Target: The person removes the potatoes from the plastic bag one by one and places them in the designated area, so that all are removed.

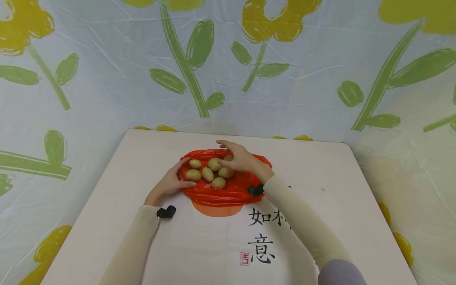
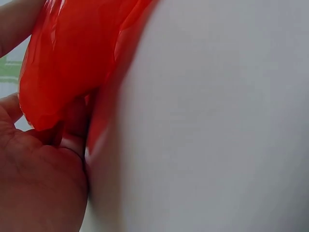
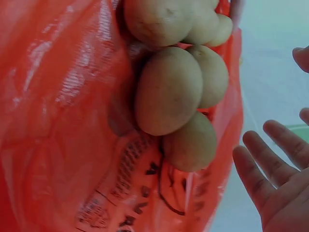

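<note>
A red plastic bag (image 1: 242, 182) lies spread on the table, with several yellow-brown potatoes (image 1: 208, 174) on it, mostly toward its left half. My left hand (image 1: 169, 183) holds the bag's left end between thumb and fingers. In the left wrist view, part of that hand disappears behind the red plastic (image 2: 72, 53). Over the right side of the pile is my right hand (image 1: 244, 159), fingers extended and nothing in its grasp. The right wrist view has its spread fingers (image 3: 263, 179) beside the potatoes (image 3: 169, 92). Dark print marks the bag there.
The pale table (image 1: 342, 190) carries black brush characters (image 1: 261, 249), a small red seal (image 1: 244, 259) and an orange printed shape (image 1: 217, 209) partly under the bag. A flower-patterned cloth (image 1: 117, 79) hangs behind the table and along its sides.
</note>
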Tool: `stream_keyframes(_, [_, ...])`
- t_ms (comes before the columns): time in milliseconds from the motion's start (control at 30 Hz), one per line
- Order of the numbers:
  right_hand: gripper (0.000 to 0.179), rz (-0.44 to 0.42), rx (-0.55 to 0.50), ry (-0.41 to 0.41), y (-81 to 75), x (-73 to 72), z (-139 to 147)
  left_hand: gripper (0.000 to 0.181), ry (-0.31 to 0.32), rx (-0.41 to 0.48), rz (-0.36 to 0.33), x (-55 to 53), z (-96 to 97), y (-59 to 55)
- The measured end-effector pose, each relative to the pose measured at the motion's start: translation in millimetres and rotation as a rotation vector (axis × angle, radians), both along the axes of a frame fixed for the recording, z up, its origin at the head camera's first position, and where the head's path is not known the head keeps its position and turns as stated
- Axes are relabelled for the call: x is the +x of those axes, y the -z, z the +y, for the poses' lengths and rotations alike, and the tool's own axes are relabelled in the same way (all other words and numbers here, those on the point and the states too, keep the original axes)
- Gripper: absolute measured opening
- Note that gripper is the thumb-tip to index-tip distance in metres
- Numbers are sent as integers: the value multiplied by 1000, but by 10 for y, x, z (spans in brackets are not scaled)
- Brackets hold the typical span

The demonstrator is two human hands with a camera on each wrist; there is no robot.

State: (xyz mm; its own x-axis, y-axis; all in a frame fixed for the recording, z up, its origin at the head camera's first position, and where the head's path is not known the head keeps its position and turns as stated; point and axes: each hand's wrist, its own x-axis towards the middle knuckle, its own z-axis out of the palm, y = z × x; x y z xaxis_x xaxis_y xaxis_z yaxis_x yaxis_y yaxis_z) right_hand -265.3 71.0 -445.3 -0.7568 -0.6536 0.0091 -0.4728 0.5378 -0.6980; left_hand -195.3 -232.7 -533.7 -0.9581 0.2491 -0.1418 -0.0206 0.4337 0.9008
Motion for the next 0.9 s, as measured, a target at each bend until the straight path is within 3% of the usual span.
stream_keyframes(367, [62,12,24,-1,149,24,40,112,13,-24,-31,-6,9,7])
stream_keyframes(900, [47,47,107,47,303,-55,155,111,21,0,-19,5,39,15])
